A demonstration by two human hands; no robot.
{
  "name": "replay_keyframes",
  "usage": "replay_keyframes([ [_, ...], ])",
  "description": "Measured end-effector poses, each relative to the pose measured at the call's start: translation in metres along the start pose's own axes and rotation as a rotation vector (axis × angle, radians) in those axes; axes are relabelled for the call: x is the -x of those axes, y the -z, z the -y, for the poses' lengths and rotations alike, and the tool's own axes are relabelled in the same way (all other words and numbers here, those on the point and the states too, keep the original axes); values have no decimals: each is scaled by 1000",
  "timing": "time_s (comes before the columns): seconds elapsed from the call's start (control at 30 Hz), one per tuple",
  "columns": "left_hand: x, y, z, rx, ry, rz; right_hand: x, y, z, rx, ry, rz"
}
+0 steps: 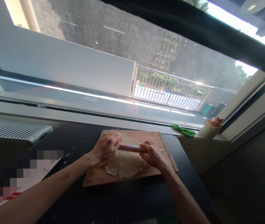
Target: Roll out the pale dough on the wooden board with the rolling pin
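A rolling pin [131, 148] lies across a flattened sheet of dough [127, 165] with ragged edges. My left hand [109, 143] is closed round the pin's left end, and my right hand [153, 151] grips its right end. Under the dough is a wooden cutting board [151, 135], with small scraps of dough scattered on it. Both ends of the pin are mostly hidden by my fingers.
The board rests on a dark table [113, 202] below a wide window. On the sill at the right are a green cloth [184, 131] and a white container [209, 129] with an orange top. A radiator [13, 130] stands at the left.
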State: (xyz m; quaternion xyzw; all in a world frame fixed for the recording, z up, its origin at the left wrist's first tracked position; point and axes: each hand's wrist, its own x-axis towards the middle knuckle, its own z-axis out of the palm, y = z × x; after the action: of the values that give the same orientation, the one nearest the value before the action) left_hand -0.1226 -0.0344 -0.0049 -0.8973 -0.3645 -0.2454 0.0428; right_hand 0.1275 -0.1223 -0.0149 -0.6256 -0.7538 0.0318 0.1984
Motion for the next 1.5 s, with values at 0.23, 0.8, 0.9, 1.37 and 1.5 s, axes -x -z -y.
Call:
replay_keyframes([
  [0.23, 31, -31, 3, -116, -8, 17, -33, -46, 19, 109, -357, -241],
  [0.8, 15, -32, -1, -72, 191, 92, -22, -56, 29, 133, -366, -308],
  [0.9, 3, -32, 2, -23, 265, 159, -37, -53, 26, 139, -398, -219],
  [1.37, 68, 11, 29, -102, 394, 204, -29, -57, 73, 115, -161, -115],
  [1.5, 69, 3, 40, -189, 407, 161, -53, -67, 87, 49, -175, -106],
])
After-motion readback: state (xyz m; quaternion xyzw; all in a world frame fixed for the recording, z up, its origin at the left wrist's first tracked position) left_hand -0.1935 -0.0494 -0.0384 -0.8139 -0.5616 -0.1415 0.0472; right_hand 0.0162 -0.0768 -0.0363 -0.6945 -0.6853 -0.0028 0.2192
